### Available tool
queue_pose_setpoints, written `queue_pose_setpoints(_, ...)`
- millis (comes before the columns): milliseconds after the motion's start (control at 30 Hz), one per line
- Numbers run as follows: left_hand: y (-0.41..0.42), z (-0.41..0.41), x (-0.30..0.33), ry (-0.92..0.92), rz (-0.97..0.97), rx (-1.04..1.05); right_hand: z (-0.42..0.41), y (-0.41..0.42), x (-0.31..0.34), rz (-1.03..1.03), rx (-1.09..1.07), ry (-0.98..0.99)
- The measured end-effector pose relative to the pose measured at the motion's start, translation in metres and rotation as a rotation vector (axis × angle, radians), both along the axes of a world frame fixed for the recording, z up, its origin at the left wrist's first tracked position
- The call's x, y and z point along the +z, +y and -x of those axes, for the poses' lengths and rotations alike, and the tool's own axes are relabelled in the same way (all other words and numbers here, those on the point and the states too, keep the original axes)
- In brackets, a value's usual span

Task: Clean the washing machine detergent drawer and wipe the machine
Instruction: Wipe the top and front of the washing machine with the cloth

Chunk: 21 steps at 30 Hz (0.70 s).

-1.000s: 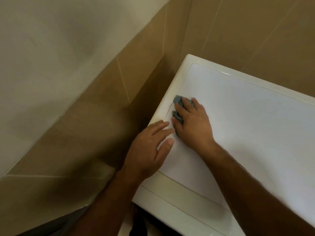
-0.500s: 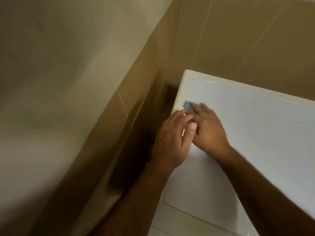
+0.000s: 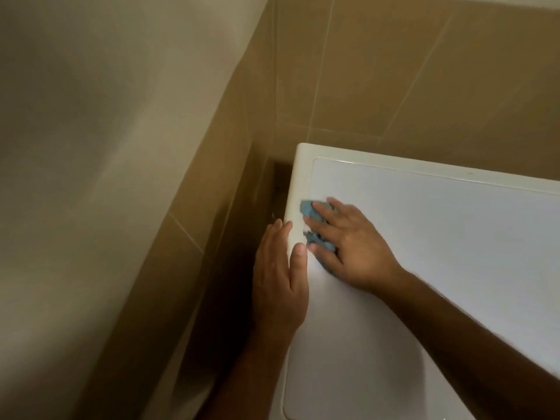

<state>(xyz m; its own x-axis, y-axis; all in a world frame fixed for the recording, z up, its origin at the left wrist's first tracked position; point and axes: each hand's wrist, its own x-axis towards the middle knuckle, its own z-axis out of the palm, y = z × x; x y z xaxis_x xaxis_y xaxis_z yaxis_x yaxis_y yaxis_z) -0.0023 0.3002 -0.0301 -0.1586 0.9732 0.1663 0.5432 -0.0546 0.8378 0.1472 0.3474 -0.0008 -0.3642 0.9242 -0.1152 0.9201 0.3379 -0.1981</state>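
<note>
The left hand (image 3: 278,277) lies flat, fingers straight, on the left edge of the washing machine (image 3: 454,237). The right hand (image 3: 354,247) presses a blue cloth (image 3: 309,210) near the back-left corner with spread fingers; more cloth shows than half a second ago.

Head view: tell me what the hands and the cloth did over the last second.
The right hand slid the blue cloth along the left edge of the washing machine top, toward its back corner. The left hand followed along the machine's left rim, briefly meeting the right hand's fingers, and now lies apart again with its thumb on the rim. Nothing was let go: the right hand stays flat on the cloth.
</note>
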Motion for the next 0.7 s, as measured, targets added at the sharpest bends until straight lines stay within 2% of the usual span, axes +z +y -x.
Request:
queue_pose_setpoints(133,0.002,-0.002,-0.005,0.110,-0.045,-0.037,0.014,0.066,-0.007,-0.121,-0.196,-0.008)
queue_pose_setpoints(233,0.004,-0.003,-0.006,0.201,-0.070,-0.050,0.036,0.084,-0.009,-0.116,-0.254,-0.040)
queue_pose_setpoints(400,0.004,-0.003,-0.006,0.261,-0.081,-0.065,0.023,0.045,-0.003,-0.022,0.055,0.051)
queue_pose_setpoints(467,0.004,-0.005,-0.006,0.299,-0.081,-0.065,0.004,0.040,0.000,0.010,0.092,0.061)
queue_pose_setpoints(700,0.008,-0.008,0.005,0.349,0.039,-0.117,-0.006,0.119,-0.015,-0.117,-0.251,-0.055)
